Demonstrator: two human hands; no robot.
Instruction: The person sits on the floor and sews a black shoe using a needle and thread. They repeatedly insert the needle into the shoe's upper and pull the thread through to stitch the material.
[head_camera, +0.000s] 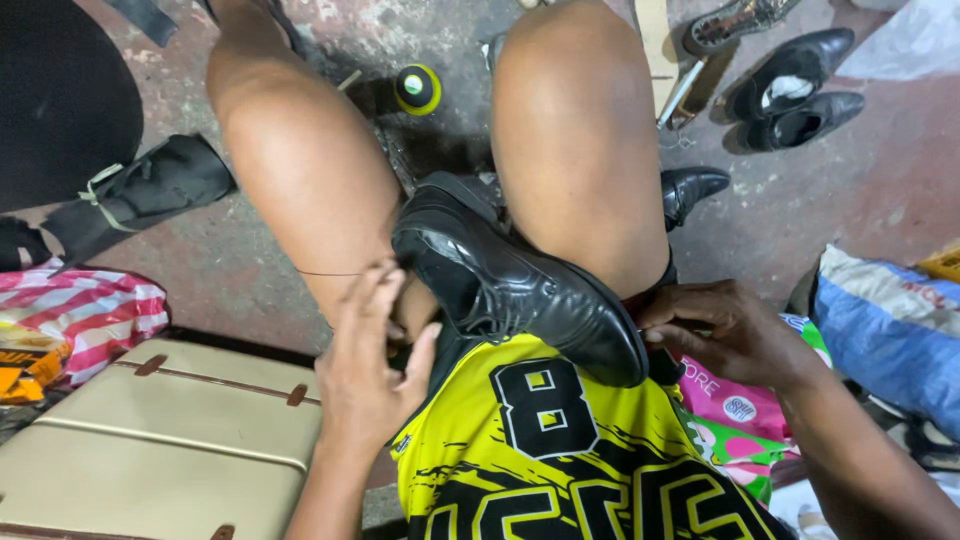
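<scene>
At the far left a pink-and-white striped bag (85, 305) is seen on the floor, with a beige suitcase (170, 440) with brown tabs just below it. Above these, a black strapped bag (140, 195) lies on the stained concrete floor (850, 190). Next, the left hand (370, 365) is held against the inner side of the left thigh, its fingers (385, 290) pressed together on a thin dark thread (325, 273) that runs out taut to the left; the thumb is spread toward the shoe. A black leather dress shoe (510, 285) is held between the knees, resting over the lap and a yellow-and-black jersey (540, 460), its toe pointing toward the wearer. A round tin with a yellow-green lid (417, 88) stands on the floor between the legs. The right hand (720, 330) is placed at the toe end of the shoe, fingers curled and touching its edge; whether anything is pinched there cannot be told. Further right, another black shoe (692, 188) lies beside the right leg, a pair of black shoes (795, 95) stands well apart, and a blue sack (890, 335) is seen at the edge.
</scene>
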